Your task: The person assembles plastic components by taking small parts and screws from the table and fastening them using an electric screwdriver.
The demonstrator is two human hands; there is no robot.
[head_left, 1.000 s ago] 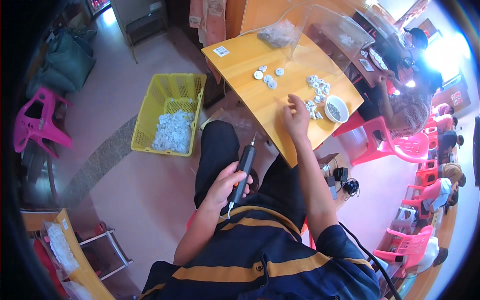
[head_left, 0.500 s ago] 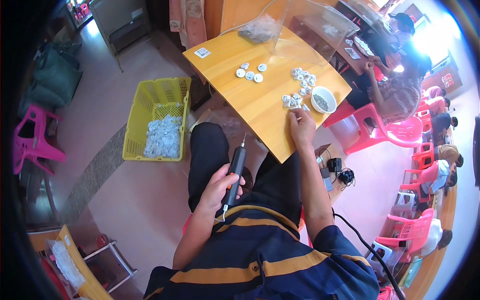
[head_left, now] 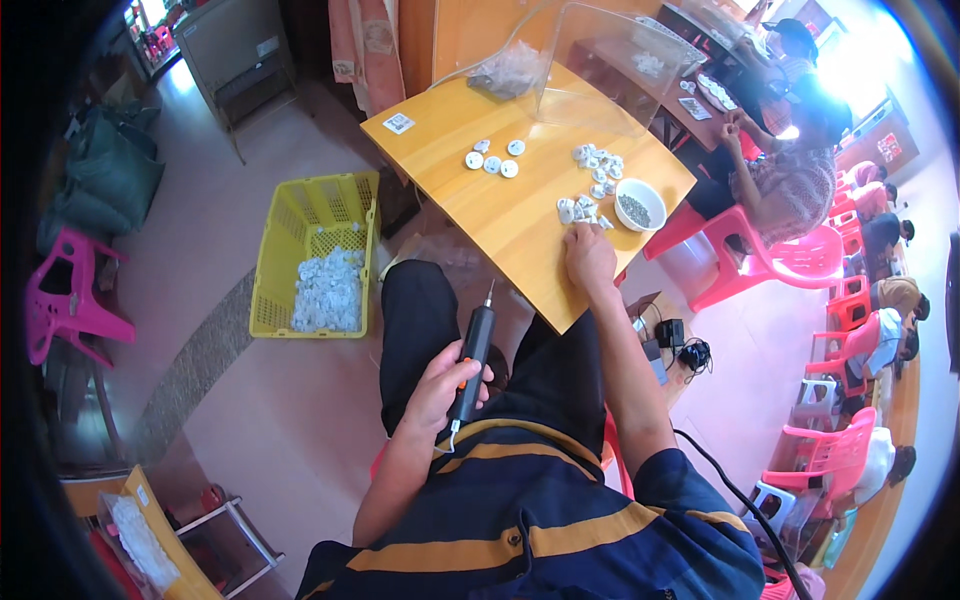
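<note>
My left hand (head_left: 437, 390) is closed around a black electric screwdriver (head_left: 474, 350) with an orange button, its bit pointing up and away over my lap. My right hand (head_left: 591, 258) rests at the near right part of the wooden table (head_left: 470, 205). Its fingers are bent together against a small heap of white plastic parts (head_left: 573, 210); whether a piece is between them is hidden. Just right of that heap stands a white bowl (head_left: 650, 224) holding small grey metal pieces, probably screws. A second cluster of white parts (head_left: 598, 162) lies beyond, and several round white pieces (head_left: 493, 164) sit further left.
A yellow crate (head_left: 270, 290) of white parts stands on the floor left of my knees. Toward the table's far side are a clear plastic panel (head_left: 590, 75) and a plastic bag (head_left: 508, 72). A person on a pink chair (head_left: 715, 255) sits at the right.
The view has shifted slightly. My right hand has drawn a little nearer and its fingers are more tucked in at the heap. The left hand keeps hold of the screwdriver.
</note>
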